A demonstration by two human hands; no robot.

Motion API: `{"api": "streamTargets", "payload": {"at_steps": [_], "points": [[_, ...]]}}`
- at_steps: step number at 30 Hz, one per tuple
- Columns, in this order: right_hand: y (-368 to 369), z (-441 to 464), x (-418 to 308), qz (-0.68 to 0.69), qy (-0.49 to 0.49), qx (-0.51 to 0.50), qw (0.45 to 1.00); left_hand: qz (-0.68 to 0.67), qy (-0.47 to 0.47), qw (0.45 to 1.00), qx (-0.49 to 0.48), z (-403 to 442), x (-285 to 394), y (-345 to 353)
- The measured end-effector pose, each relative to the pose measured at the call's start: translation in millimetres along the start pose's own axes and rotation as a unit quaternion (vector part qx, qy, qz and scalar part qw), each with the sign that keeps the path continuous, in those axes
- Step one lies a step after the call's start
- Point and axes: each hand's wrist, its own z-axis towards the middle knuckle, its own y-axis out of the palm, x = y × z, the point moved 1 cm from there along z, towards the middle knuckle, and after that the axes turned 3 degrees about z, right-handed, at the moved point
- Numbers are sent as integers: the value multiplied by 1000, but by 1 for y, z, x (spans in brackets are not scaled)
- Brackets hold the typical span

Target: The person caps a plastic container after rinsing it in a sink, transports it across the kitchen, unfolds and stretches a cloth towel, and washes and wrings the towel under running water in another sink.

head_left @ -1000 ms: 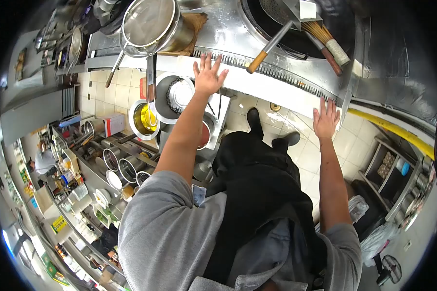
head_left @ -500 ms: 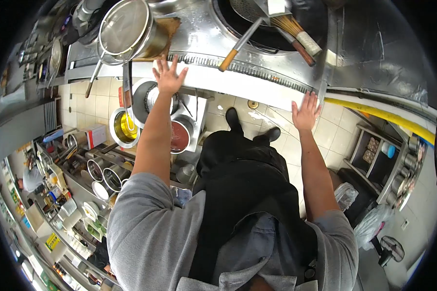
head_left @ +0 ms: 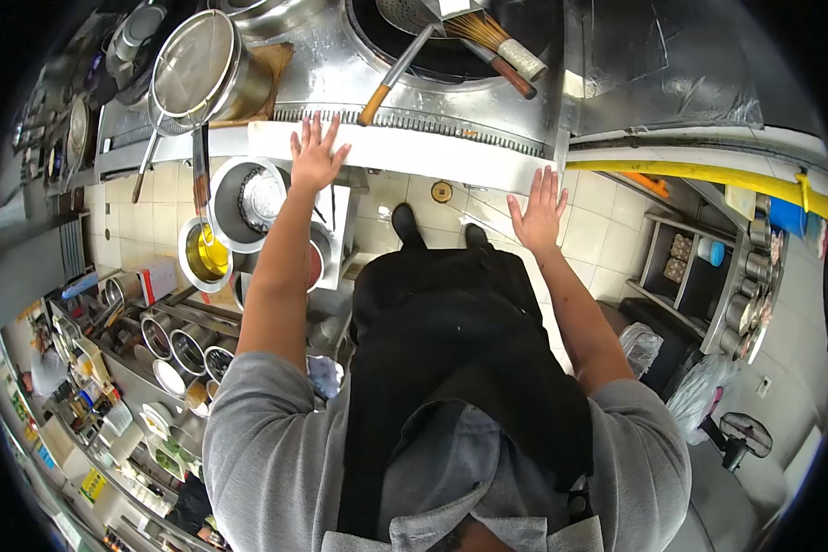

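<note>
My left hand [head_left: 316, 158] lies with fingers spread on the white board [head_left: 405, 152] along the front edge of the steel stove [head_left: 327, 78]. Near the board's right end, my right hand [head_left: 538, 213] rests with its fingers apart. Neither hand holds anything. Just beyond the board, between the hands, a wooden-handled ladle [head_left: 396, 74] and a bamboo brush [head_left: 506, 46] lie over the wok opening. A round mesh strainer [head_left: 193, 66] sits on a metal pot at the upper left.
Below my left arm are a pot of yellow oil [head_left: 206, 253] and a large steel pot [head_left: 235, 221]. A yellow pipe [head_left: 699, 171] runs at the right. Shelves [head_left: 676, 276] and a small fan [head_left: 743, 436] stand at the right.
The view has shifted, so the stove and its tools appear further left. Both hands stay on the board, fingers spread; relative to the ladle handle, my left hand is nearer to it.
</note>
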Motion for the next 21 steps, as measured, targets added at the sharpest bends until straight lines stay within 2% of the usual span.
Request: {"api": "streamTargets", "payload": {"at_steps": [1,3,4,5,7,8,9,10,11,12,13,14,15,16,18,19,20,21], "points": [[-6,-8,3,-1,-6,-1,1000,-10,-4,1000,-19,-3,7,-1],[-18,-20,9,18,-78,-38,996,-47,-46,996,58,-9,16,-9],[-41,-23,0,57,-123,7,991,-66,-67,993,72,-16,25,-19],[-41,-28,9,60,-143,4,988,-83,-92,988,87,-27,36,-31],[-28,-32,25,253,-205,-149,934,-56,-117,988,86,-66,65,-53],[-23,-34,28,271,-220,-176,920,-48,-137,988,44,-89,83,-55],[-17,-34,27,288,-246,-209,902,-66,-133,988,50,-120,105,-58],[-11,-33,26,265,-251,-267,892,-102,-148,979,97,-157,137,-67],[-2,-30,26,236,-266,-330,875,-203,-135,966,89,-191,159,-70],[23,-34,27,314,-315,-253,860,-261,-172,945,92,-228,192,-88],[43,-42,28,401,-346,-190,826,-308,-187,928,96,-268,223,-74],[45,-41,26,306,-313,-274,856,-378,-245,886,112,-310,257,-58],[47,-40,24,194,-324,-335,863,-419,-301,854,63,-346,284,-64],[39,-38,12,73,-274,-397,873,-429,-343,834,58,-378,311,-65],[59,-52,-1,115,-317,-449,827,-412,-443,795,51,-454,356,-62],[66,-63,-4,113,-313,-513,791,-389,-489,780,39,-488,379,-60],[75,-69,-5,108,-299,-570,758,-377,-532,755,75,-523,398,-46],[85,-76,-6,94,-328,-576,743,-392,-569,717,97,-556,414,-36]]}}
